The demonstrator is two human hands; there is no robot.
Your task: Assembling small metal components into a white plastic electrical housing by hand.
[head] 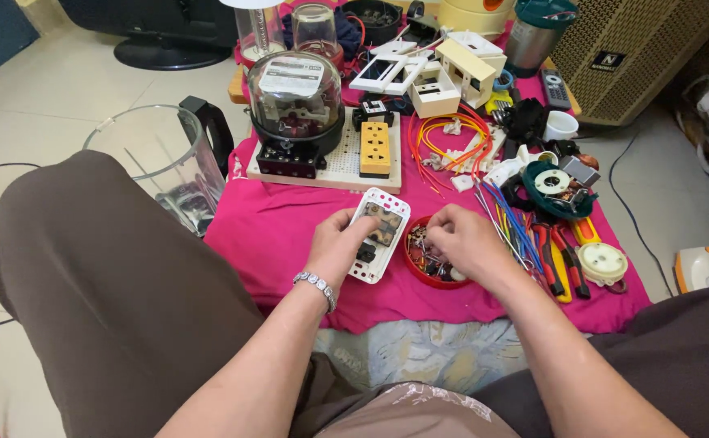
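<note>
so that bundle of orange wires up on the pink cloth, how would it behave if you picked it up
The orange wires lie in loose loops, so they would probably flop and sag rather than hold shape. They look thin and likely light. Their ends run among white connectors, so lifting them might drag those small parts along.

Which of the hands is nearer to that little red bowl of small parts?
The right hand. Its fingers reach into the red bowl. The left hand is apart to the left of the bowl, holding the white switch plate.
</note>
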